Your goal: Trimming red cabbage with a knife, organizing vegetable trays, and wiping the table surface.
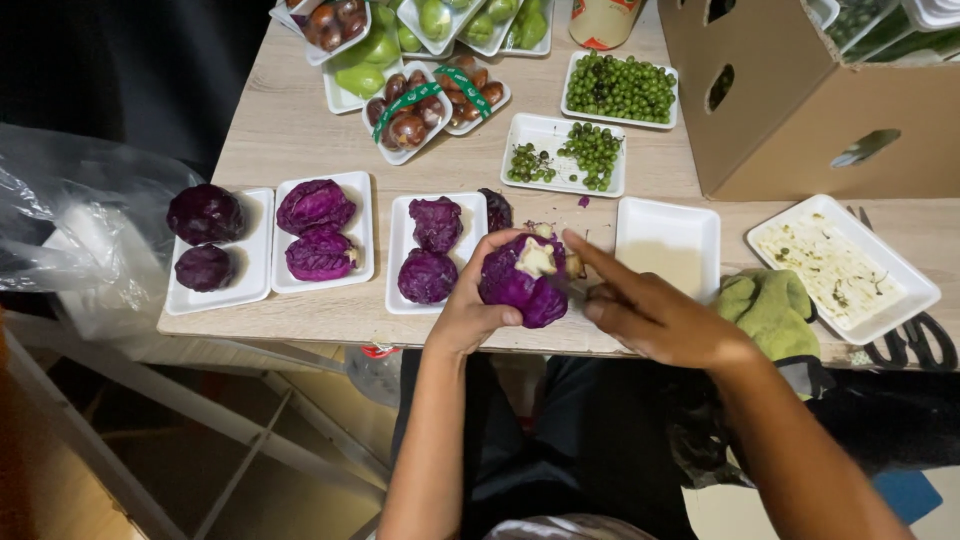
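You see a small purple cabbage (522, 283) with glossy, crinkled leaves, raised just above the table's near edge and tipped so its pale, cut stem end faces up toward you.

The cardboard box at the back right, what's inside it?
Through the cardboard box's open top, white trays of green vegetables show at the picture's edge. The cut-out holes in its side look dark, so the rest of the inside is hidden.

Matt wooden table (290, 130), white foam trays (668, 235), corrugated cardboard box (800, 120)
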